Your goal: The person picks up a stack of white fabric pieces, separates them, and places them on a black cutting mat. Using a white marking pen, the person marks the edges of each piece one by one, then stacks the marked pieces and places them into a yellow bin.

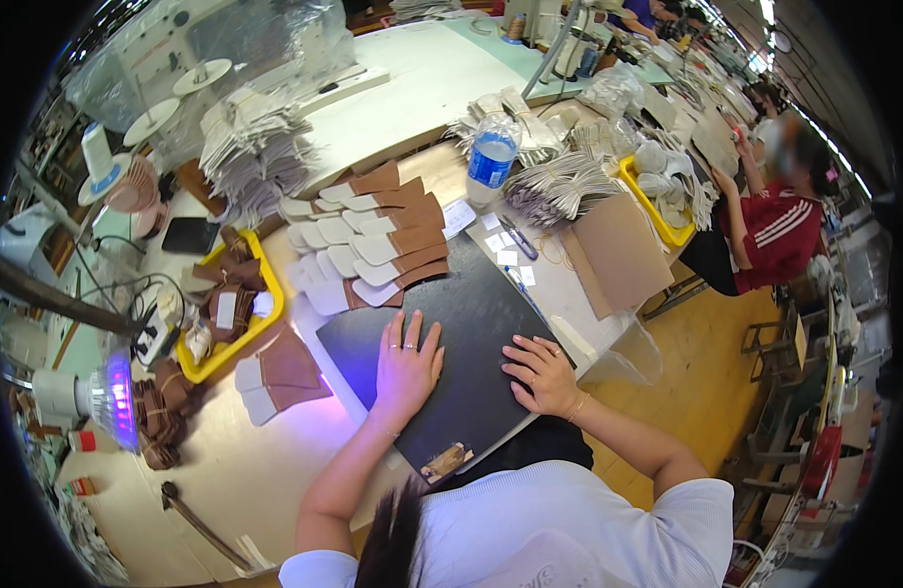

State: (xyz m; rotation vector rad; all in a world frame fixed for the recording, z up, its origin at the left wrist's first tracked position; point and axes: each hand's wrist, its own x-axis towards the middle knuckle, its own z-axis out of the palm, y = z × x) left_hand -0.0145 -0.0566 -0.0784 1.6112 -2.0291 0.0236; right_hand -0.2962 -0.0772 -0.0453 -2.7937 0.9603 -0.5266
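— Watching both hands settle on the black board (471, 333) right now. My left hand (407, 365) lies flat on it, fingers spread, gripping nothing. My right hand (541, 372) sits near the board's right edge, fingers curled, fingertips down, also holding nothing.

— Where's the board itself?

— Flat on the worktable (265, 470), straight in front of me, its near corner hanging towards my body. Just beyond its far edge lies a fanned row of brown-and-white cut pieces (368, 245), touching or nearly so. A few small white tags (505, 250) and a pen (518, 237) rest by the far right corner.

— Any tips for pressing it well?

— I'd judge even pressure matters: keep the left palm flat, let the right steady the edge so the board doesn't skid towards the pieces. Left of me, a yellow tray (216, 358) holds more brown pieces, and a lamp (113, 397) glows violet. A water bottle (490, 157) stands well beyond.
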